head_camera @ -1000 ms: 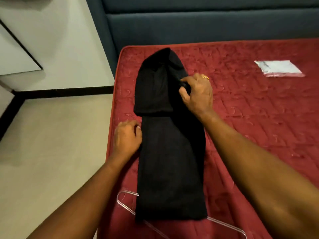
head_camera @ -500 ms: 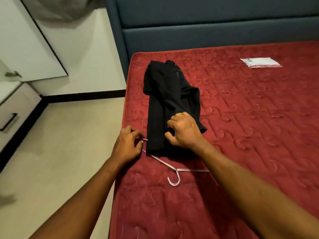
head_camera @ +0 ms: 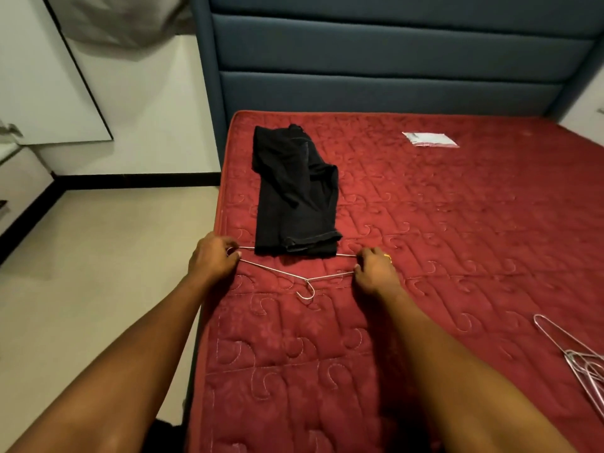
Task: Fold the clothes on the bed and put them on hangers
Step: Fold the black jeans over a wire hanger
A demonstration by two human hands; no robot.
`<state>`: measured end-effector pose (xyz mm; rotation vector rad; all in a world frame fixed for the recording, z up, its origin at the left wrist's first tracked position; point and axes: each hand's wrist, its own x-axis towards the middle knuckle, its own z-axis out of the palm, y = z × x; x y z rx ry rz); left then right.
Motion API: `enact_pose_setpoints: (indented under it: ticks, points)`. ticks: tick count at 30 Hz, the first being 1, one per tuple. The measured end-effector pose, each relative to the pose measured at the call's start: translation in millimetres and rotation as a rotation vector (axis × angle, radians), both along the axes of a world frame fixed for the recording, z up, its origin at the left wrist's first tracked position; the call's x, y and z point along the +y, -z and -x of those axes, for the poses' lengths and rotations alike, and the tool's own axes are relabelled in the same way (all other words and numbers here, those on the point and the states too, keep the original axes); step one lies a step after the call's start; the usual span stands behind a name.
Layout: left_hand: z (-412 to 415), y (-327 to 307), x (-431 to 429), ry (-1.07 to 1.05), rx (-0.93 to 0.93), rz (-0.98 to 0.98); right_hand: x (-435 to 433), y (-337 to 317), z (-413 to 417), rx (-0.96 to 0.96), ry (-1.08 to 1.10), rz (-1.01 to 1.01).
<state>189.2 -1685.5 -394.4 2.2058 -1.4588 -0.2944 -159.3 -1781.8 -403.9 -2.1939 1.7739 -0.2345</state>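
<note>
A folded black garment (head_camera: pixel 295 191) lies on the red mattress (head_camera: pixel 457 240) near its left edge. Its near end drapes over the bar of a thin metal hanger (head_camera: pixel 305 282), whose hook points toward me. My left hand (head_camera: pixel 212 258) pinches the hanger's left corner. My right hand (head_camera: pixel 374 269) grips the right corner. Both hands sit just in front of the garment's near hem.
A pile of several metal hangers (head_camera: pixel 581 361) lies at the mattress's right near side. A flat white packet (head_camera: pixel 429 138) rests toward the blue headboard (head_camera: pixel 392 60). Pale floor (head_camera: pixel 98 273) runs along the left of the bed, with white furniture (head_camera: pixel 19 178) at far left.
My right hand left the folded garment and took the hanger's right corner. The left hand stayed at the left corner. The view pulled back, so the garment looks farther away.
</note>
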Motion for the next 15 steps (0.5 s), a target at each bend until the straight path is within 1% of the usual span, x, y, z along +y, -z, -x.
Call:
enact_pose_setpoints:
  ticks: [4, 6, 7, 8, 9, 11, 12, 13, 15]
  points:
    - [-1, -2, 10, -0.096, 0.038, 0.067, -4, -14, 3, 0.064, -0.055, -0.029]
    - [0, -5, 6, -0.138, -0.023, 0.124, -15, -19, 0, 0.113, -0.043, 0.061]
    - [3, -5, 0, -0.148, -0.052, 0.168, -23, -18, -4, 0.094, -0.019, 0.116]
    - [8, -6, -7, -0.137, -0.051, 0.217, -32, -16, -9, 0.029, 0.005, 0.146]
    - [15, -6, -15, -0.107, -0.031, 0.262, -41, -15, -15, -0.080, 0.023, 0.146]
    - [35, -10, -35, -0.040, 0.069, 0.305, -59, -12, -33, -0.337, 0.095, 0.059]
    - [44, -10, -46, -0.022, 0.137, 0.298, -66, -11, -43, -0.423, 0.136, 0.005]
    - [54, -11, -54, -0.016, 0.204, 0.281, -71, -10, -52, -0.481, 0.159, -0.037]
    - [71, -9, -67, -0.027, 0.313, 0.225, -78, -3, -64, -0.520, 0.149, -0.072]
